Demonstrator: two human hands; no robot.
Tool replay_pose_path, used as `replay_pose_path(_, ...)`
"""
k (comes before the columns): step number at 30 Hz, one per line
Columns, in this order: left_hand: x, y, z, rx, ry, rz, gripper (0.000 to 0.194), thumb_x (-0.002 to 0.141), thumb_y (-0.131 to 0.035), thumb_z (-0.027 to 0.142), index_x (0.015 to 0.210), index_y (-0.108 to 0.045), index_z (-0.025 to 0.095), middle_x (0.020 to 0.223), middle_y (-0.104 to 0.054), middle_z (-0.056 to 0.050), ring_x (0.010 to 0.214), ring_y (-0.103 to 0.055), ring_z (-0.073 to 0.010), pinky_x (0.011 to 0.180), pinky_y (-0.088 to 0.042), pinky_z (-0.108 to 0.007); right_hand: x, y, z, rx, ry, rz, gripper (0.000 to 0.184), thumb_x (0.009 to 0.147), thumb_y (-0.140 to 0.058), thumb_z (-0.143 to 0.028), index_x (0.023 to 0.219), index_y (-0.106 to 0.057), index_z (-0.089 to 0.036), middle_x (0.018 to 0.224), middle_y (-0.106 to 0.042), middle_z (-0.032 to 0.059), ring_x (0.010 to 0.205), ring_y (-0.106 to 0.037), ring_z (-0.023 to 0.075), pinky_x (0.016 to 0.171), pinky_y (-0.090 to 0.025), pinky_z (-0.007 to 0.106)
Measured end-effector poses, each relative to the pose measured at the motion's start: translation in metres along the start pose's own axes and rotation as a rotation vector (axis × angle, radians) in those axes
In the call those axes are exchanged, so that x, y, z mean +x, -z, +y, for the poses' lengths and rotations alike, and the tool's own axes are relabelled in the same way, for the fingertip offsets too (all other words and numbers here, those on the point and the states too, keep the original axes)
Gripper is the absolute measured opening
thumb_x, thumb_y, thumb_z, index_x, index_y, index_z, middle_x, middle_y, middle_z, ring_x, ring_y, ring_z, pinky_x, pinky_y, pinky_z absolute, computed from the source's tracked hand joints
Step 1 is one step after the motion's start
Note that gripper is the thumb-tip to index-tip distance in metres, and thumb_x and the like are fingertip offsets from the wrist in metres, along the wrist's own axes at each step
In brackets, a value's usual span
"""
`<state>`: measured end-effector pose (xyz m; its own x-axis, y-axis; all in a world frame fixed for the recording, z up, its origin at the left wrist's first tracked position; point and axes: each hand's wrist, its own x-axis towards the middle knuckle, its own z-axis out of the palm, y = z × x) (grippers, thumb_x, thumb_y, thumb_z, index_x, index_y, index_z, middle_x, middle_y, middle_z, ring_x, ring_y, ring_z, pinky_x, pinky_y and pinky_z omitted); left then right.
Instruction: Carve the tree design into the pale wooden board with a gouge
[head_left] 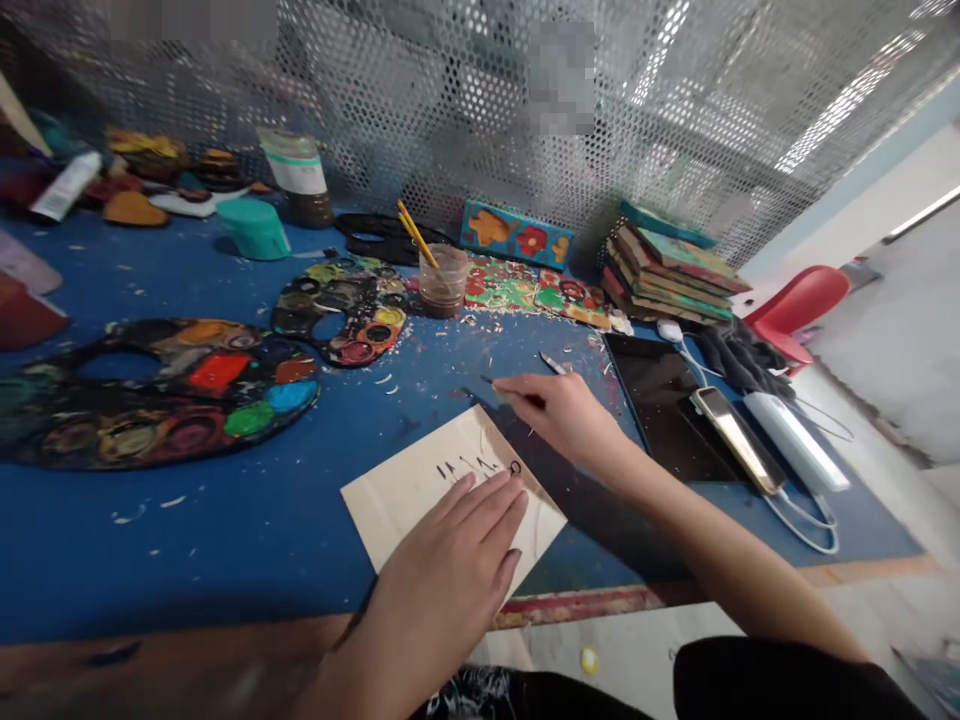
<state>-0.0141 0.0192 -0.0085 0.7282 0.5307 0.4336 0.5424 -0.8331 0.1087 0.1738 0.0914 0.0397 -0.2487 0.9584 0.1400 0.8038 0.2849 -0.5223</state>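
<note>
My left hand [457, 545] lies flat with its fingers stretched out on a pale square board [397, 490]. Short dark strokes and a small loop show on the board just beyond the fingertips; the palm hides its near part. My right hand [559, 410] is just past the board's far corner, its thumb and fingers pinched together. A thin dark tip [487, 380] pokes out to the left of those fingers; the rest of that slim tool is hidden in the grip. Beyond the right hand, a slender pale tool [553, 363] rests on the blue table [337, 400].
Paint palettes [199, 375] lie at left. A plastic cup [442, 280] holds brushes and murky water. Behind are painted carved panels [517, 235] and stacked boards [667, 265]. At right lie a black tablet [660, 400], a phone [739, 440] and a cabled white power bank [795, 440].
</note>
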Motion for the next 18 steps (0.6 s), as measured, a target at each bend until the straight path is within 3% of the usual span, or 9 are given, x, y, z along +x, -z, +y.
replay_pose_path(3,-0.002,0.000,0.002,-0.013,0.001,-0.014,0.037,0.100,-0.035,0.026,0.128,-0.057,0.017,0.135,-0.063,-0.001,0.124,-0.058,-0.0166,0.107,-0.047,-0.039,-0.031,0.002,0.014,0.085,-0.024,-0.039,0.026,0.088,-0.059,-0.018,0.108,-0.076,-0.021,0.104,-0.078,0.0027,0.085,-0.074,0.0164,0.075,-0.055,0.024)
replay_pose_path(7,-0.003,0.003,0.006,-0.031,0.023,-0.028,0.038,0.101,-0.035,0.032,0.126,-0.059,0.017,0.134,-0.063,-0.005,0.122,-0.060,-0.0187,0.102,-0.051,-0.038,-0.053,-0.001,0.022,0.155,-0.043,-0.083,0.025,0.088,-0.061,-0.019,0.109,-0.074,-0.020,0.107,-0.077,0.0028,0.090,-0.073,0.0141,0.076,-0.055,0.022)
replay_pose_path(11,0.000,0.007,0.006,-0.019,0.029,-0.039,0.038,0.100,-0.038,0.035,0.126,-0.059,0.017,0.132,-0.065,-0.006,0.121,-0.061,-0.0196,0.100,-0.052,-0.037,-0.032,0.000,0.017,0.093,-0.036,-0.073,0.038,0.088,-0.062,-0.021,0.126,-0.064,-0.015,0.096,-0.076,0.0060,0.077,-0.069,0.0144,0.067,-0.049,0.024)
replay_pose_path(16,0.004,0.007,-0.001,0.030,0.003,-0.028,0.037,0.098,-0.041,0.032,0.127,-0.059,0.016,0.134,-0.063,-0.006,0.124,-0.059,-0.0238,0.101,-0.053,-0.042,0.005,-0.007,0.004,-0.040,0.018,-0.189,0.011,0.082,-0.071,-0.026,0.080,-0.067,-0.016,0.065,-0.064,-0.0007,0.058,-0.052,0.0116,0.054,-0.031,0.023)
replay_pose_path(18,0.004,0.007,-0.002,0.059,-0.018,-0.015,0.037,0.097,-0.041,0.028,0.126,-0.059,0.015,0.134,-0.063,-0.007,0.124,-0.060,-0.0239,0.098,-0.055,-0.042,0.013,-0.011,0.004,-0.081,0.013,-0.217,0.017,0.088,-0.065,-0.024,0.073,-0.063,-0.017,0.064,-0.062,-0.0005,0.057,-0.051,0.0112,0.054,-0.029,0.024)
